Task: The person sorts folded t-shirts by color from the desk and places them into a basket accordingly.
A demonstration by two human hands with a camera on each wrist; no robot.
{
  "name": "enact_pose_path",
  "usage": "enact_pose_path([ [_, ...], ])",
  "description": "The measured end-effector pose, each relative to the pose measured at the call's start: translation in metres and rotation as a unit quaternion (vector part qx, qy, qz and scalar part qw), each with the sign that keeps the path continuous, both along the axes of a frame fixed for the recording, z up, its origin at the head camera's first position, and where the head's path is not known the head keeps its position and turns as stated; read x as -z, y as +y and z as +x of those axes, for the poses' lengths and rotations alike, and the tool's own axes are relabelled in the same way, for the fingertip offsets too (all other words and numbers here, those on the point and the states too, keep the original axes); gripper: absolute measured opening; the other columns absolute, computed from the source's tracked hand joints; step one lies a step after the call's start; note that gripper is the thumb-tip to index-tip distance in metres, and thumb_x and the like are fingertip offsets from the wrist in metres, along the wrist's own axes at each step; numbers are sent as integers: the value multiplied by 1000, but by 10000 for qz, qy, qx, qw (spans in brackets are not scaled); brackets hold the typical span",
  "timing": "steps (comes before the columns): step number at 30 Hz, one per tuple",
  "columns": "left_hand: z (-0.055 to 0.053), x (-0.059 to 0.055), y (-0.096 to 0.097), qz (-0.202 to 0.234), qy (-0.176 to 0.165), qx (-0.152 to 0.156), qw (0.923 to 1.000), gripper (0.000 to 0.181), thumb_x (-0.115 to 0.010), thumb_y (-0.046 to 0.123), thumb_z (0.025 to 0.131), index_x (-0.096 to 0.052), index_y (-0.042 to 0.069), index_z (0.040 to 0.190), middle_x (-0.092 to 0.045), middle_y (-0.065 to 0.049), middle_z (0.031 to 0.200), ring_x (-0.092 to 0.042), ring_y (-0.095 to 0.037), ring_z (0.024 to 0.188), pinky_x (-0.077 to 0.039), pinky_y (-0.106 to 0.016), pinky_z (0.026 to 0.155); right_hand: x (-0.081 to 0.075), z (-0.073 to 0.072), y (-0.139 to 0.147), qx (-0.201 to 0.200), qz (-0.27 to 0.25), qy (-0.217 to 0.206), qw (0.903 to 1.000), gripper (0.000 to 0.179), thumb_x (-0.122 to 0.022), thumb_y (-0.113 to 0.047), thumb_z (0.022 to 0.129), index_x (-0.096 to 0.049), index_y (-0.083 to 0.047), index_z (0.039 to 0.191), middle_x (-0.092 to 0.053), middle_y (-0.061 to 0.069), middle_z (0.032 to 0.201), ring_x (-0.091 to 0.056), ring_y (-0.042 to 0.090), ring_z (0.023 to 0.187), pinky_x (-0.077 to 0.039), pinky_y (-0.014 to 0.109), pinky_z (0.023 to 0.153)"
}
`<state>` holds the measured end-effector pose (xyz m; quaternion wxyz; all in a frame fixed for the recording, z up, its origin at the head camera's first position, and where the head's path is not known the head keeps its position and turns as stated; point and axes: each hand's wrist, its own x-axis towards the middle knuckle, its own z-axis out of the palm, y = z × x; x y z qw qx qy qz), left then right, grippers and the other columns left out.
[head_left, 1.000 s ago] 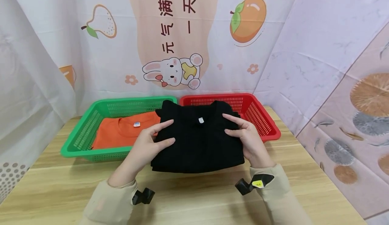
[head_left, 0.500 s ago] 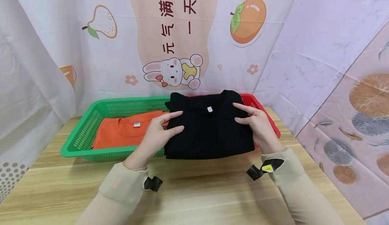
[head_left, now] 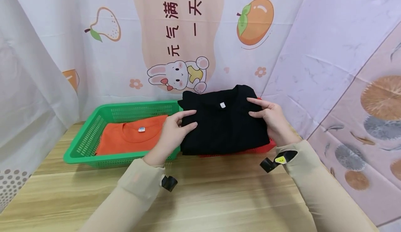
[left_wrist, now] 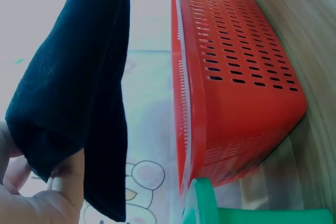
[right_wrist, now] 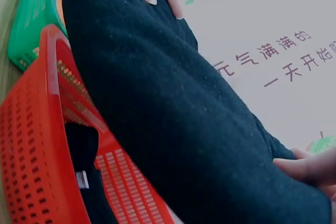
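Observation:
A folded black T-shirt (head_left: 223,131) with a small white neck label is held up by both hands over the red basket (head_left: 266,148). My left hand (head_left: 175,129) grips its left side, thumb and fingers around the folded edge. On the opposite side my right hand (head_left: 272,120) grips the shirt the same way. The left wrist view shows the shirt's fold (left_wrist: 68,72) raised above the basket's rim. Inside the red basket, the right wrist view shows another black garment (right_wrist: 86,153) with a pale label. The shirt hides most of the basket in the head view.
At the left, a green basket (head_left: 103,159) holds a folded orange T-shirt (head_left: 123,143). It stands right beside the red one on the wooden table (head_left: 206,193). A printed curtain (head_left: 122,61) hangs behind both baskets.
Both hands have carried the black T-shirt to the right and farther back, up over the red basket. The green basket and orange T-shirt have stayed in place.

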<state>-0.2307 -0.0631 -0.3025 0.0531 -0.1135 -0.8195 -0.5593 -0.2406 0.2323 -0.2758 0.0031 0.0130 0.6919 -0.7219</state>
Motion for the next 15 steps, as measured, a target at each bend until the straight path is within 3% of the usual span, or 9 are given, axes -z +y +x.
enact_pose_path([
  [4,-8,1,5,-126,45,-95,9999,40,-72,11,89,-68,16,129,-54,-7,146,-52,-30,113,-49,-40,87,-3,-4,3,136,60,-31,9999,53,-63,6,89,-61,-16,137,-37,14,156,-62,0,98,-55,16,78],
  [10,-19,4,12,-234,166,-53,9996,39,-71,11,90,-68,15,129,-55,-11,142,-52,-33,112,-48,-47,94,-1,-13,10,250,-23,29,9997,52,-65,8,87,-63,-13,135,-33,12,159,-58,2,106,-55,16,78],
  [15,-28,5,18,-268,167,-173,9994,38,-71,13,91,-68,17,129,-56,-11,141,-58,-34,112,-51,-47,94,0,-22,16,269,-239,-9,9994,51,-64,10,87,-65,-13,133,-34,14,158,-64,2,97,-57,18,75],
])
